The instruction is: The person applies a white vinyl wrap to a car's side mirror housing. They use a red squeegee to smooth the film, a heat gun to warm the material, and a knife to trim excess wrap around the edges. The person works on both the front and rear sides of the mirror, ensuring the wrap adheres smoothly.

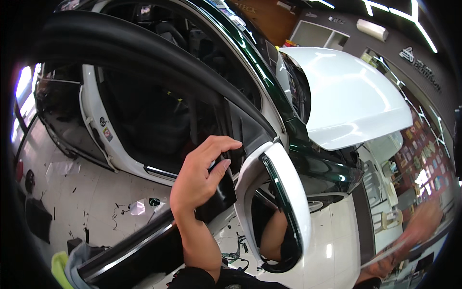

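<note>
My left hand (199, 176) is raised at the front corner of a car door, beside the black triangular mirror base. Its fingers bend over toward the mirror and the thumb curls under them. Something dark with a bluish edge shows between thumb and fingers; I cannot make out what it is. To its right is the side mirror, with a white housing (293, 192), a dark green strip along it and mirror glass (267, 231) reflecting an arm. My right hand (426, 221) is out at the far right, away from the door, smeared by motion, its fingers unclear.
A chrome-edged door sill (130, 250) runs to the lower left, with grey and lime cloths (72, 267) at its end. The dark green car body (322, 166) and raised white hood (356, 96) stand ahead. Scraps of film (137, 207) and dark bits litter the tiled floor.
</note>
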`<state>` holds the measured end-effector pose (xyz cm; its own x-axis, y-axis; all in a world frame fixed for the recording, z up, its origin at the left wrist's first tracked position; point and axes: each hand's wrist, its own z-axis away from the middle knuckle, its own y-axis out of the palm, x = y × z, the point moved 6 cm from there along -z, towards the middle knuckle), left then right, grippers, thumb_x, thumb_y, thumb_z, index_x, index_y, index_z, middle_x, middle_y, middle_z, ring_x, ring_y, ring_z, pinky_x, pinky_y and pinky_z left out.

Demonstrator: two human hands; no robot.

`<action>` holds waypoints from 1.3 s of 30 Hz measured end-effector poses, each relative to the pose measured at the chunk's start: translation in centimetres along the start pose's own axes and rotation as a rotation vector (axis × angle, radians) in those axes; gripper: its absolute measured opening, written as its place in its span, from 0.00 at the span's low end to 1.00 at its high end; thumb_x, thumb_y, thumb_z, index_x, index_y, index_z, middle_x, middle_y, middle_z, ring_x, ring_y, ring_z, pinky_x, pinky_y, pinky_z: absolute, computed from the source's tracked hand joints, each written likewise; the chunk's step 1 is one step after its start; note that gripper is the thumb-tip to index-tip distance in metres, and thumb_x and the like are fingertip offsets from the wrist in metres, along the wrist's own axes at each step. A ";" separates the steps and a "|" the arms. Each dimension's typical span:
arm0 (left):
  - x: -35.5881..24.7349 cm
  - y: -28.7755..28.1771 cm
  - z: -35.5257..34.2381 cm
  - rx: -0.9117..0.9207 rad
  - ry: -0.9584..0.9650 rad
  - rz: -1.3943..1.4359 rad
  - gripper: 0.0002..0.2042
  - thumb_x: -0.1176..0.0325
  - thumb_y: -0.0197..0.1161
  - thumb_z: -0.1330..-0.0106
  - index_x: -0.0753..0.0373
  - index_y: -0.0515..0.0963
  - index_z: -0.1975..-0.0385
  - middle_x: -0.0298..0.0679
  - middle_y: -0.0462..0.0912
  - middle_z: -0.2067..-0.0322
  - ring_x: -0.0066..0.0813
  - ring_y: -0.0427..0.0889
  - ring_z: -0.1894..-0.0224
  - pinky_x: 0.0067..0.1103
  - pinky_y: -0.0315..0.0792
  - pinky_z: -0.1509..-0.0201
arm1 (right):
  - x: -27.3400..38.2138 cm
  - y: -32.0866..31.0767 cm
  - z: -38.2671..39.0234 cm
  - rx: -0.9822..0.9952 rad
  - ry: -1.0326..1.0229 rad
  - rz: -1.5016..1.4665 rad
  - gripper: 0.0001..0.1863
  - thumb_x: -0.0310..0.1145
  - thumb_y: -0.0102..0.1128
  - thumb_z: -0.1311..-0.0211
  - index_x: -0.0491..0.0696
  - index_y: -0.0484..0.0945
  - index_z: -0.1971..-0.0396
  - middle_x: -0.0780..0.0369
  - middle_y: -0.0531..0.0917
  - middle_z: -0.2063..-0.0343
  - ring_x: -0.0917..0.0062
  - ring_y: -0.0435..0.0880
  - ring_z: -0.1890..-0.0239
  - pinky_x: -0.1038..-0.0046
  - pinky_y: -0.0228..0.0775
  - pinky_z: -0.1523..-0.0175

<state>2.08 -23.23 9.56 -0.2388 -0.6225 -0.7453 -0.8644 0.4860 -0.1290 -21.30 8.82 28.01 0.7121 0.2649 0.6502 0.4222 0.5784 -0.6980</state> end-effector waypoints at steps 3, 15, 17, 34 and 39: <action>-0.1 0.9 -0.5 -0.050 0.034 -0.104 0.19 0.85 0.57 0.45 0.66 0.78 0.52 0.49 0.80 0.54 0.47 0.80 0.51 0.28 0.72 0.46 | -9.5 -7.5 11.6 -1.189 -0.552 -1.013 0.22 0.36 0.51 0.31 0.38 0.70 0.43 0.58 0.79 0.60 0.75 0.77 0.66 0.70 0.74 0.62; 1.7 3.2 -1.4 -0.044 0.059 -0.107 0.20 0.86 0.59 0.51 0.62 0.84 0.59 0.40 0.85 0.59 0.36 0.87 0.62 0.22 0.80 0.65 | -14.7 -15.2 -23.1 -0.468 0.095 -0.126 0.10 0.25 0.57 0.36 0.37 0.82 0.58 0.62 0.79 0.77 0.81 0.72 0.77 0.79 0.65 0.69; 1.9 3.7 -2.1 -0.012 0.049 -0.082 0.20 0.86 0.60 0.52 0.62 0.84 0.58 0.40 0.86 0.60 0.35 0.87 0.63 0.21 0.80 0.66 | -15.3 -15.6 -25.0 -0.373 0.108 -0.101 0.09 0.24 0.59 0.38 0.38 0.84 0.60 0.62 0.80 0.77 0.81 0.72 0.77 0.79 0.66 0.69; 2.9 3.3 -1.8 0.066 -0.007 0.034 0.20 0.85 0.62 0.51 0.63 0.84 0.57 0.46 0.87 0.62 0.33 0.88 0.67 0.16 0.78 0.73 | -16.0 -16.0 -30.6 0.106 0.061 -0.205 0.10 0.24 0.64 0.42 0.38 0.84 0.61 0.61 0.81 0.75 0.79 0.77 0.72 0.77 0.68 0.64; 3.1 3.2 -1.6 0.007 0.003 0.070 0.20 0.85 0.61 0.50 0.62 0.85 0.57 0.44 0.87 0.62 0.32 0.88 0.68 0.15 0.78 0.74 | -15.9 -16.0 -31.6 0.158 0.080 -0.180 0.11 0.24 0.66 0.44 0.39 0.85 0.60 0.62 0.82 0.75 0.80 0.78 0.71 0.78 0.68 0.63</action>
<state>-2.14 -24.59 7.92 -0.2995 -0.5888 -0.7507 -0.8427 0.5322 -0.0812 -21.61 -29.04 19.40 0.6784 0.0887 0.7293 0.4574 0.7258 -0.5138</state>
